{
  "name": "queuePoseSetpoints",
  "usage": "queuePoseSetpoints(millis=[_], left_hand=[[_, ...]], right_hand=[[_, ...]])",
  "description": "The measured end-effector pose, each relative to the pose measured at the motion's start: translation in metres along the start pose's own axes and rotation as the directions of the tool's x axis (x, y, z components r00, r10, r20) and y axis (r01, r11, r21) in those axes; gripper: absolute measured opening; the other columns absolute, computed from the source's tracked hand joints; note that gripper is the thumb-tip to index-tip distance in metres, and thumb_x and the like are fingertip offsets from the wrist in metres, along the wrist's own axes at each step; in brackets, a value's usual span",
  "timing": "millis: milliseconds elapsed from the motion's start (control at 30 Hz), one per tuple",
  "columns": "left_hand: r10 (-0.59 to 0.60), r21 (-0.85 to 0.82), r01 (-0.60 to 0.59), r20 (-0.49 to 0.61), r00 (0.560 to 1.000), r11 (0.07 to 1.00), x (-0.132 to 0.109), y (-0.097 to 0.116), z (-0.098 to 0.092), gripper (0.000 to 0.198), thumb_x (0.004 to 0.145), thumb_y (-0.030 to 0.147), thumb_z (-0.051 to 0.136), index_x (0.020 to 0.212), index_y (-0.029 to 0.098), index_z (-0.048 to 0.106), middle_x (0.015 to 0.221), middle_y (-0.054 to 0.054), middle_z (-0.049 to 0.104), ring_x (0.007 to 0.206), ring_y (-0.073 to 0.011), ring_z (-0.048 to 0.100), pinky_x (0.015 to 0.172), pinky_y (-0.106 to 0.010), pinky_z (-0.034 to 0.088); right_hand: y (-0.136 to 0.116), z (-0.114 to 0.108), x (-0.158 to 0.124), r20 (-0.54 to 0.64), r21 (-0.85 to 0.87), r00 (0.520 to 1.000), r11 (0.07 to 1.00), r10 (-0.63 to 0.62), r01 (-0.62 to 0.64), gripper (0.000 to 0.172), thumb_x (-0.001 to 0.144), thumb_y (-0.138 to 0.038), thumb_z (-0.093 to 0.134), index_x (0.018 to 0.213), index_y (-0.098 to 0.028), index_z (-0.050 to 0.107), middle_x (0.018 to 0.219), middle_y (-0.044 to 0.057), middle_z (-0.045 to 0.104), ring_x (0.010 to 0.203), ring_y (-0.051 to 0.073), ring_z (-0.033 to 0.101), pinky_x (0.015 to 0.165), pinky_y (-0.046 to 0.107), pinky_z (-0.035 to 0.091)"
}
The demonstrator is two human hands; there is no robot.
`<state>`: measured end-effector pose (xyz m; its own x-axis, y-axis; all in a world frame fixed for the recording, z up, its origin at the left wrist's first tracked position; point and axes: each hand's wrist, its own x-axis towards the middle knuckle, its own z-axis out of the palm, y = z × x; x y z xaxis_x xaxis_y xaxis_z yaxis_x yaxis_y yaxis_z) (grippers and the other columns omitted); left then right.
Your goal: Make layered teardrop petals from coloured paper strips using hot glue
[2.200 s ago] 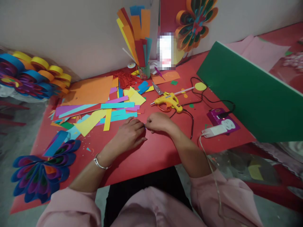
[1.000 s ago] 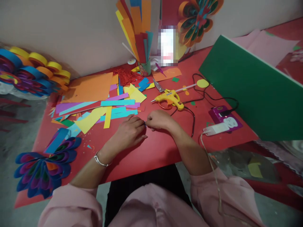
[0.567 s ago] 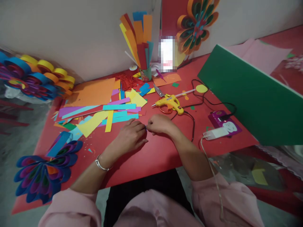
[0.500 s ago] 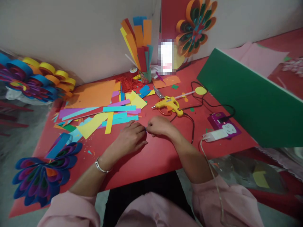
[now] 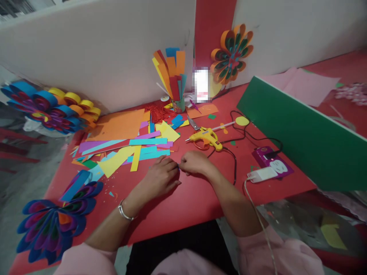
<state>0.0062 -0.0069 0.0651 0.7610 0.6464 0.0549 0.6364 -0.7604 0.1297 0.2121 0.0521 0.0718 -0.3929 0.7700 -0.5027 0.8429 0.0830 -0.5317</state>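
Observation:
My left hand [image 5: 161,176] and my right hand [image 5: 195,162] meet on the red table [image 5: 183,202], fingertips pinched together on a small blue piece [image 5: 179,166] that is mostly hidden between them. A silver bangle sits on my left wrist. Just beyond the hands lies a pile of coloured paper strips [image 5: 137,147]. A yellow glue gun [image 5: 207,136] rests on orange-handled scissors close behind my right hand.
A cup of upright paper strips [image 5: 171,78] stands at the wall. Paper flowers lie at the front left [image 5: 54,219], far left [image 5: 43,110] and on the wall [image 5: 231,53]. A green board [image 5: 304,130] leans at right, near a purple power strip [image 5: 271,162] with cables.
The hands have stayed pinched together in the same spot. The view has tilted upward, so everything sits lower in the picture and more of the wall shows.

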Motion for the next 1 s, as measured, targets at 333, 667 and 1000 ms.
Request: queuePoseSetpoints(millis=[333, 667, 1000], left_hand=[[-0.023, -0.02, 0.023, -0.004, 1.0, 1.0, -0.001, 0.002, 0.0, 0.013, 0.101, 0.033, 0.076, 0.099, 0.02, 0.072, 0.106, -0.008, 0.075, 0.11, -0.0299, 0.066, 0.11, -0.053, 0.048], [-0.021, -0.013, 0.021, 0.006, 1.0, 1.0, 0.0, 0.002, -0.001, 0.018, 0.104, 0.037, 0.072, 0.103, 0.019, 0.074, 0.108, -0.009, 0.075, 0.111, -0.0302, 0.066, 0.111, -0.055, 0.048], [-0.111, 0.001, 0.111, 0.053, 0.992, 0.994, 0.004, 0.012, -0.009, 0.021, 0.105, 0.037, 0.071, 0.108, 0.018, 0.079, 0.116, -0.013, 0.078, 0.122, -0.0348, 0.065, 0.12, -0.063, 0.044]], right_hand=[[0.0, 0.0, -0.002, 0.0, -0.004, 1.0, 1.0, -0.004, 0.004, 0.027, 0.089, -0.025, 0.063, 0.066, -0.023, 0.078, 0.071, 0.002, 0.08, 0.072, 0.016, 0.069, 0.062, 0.03, 0.037], [0.002, 0.001, 0.001, 0.002, 0.011, 1.0, 1.0, -0.006, 0.006, 0.024, 0.087, -0.024, 0.065, 0.068, -0.023, 0.08, 0.072, 0.001, 0.08, 0.074, 0.015, 0.069, 0.062, 0.029, 0.036], [-0.003, -0.005, -0.004, 0.016, -0.004, 1.0, 1.0, -0.013, 0.013, 0.028, 0.092, -0.023, 0.061, 0.071, -0.02, 0.079, 0.073, 0.003, 0.079, 0.073, 0.016, 0.067, 0.064, 0.03, 0.035]])
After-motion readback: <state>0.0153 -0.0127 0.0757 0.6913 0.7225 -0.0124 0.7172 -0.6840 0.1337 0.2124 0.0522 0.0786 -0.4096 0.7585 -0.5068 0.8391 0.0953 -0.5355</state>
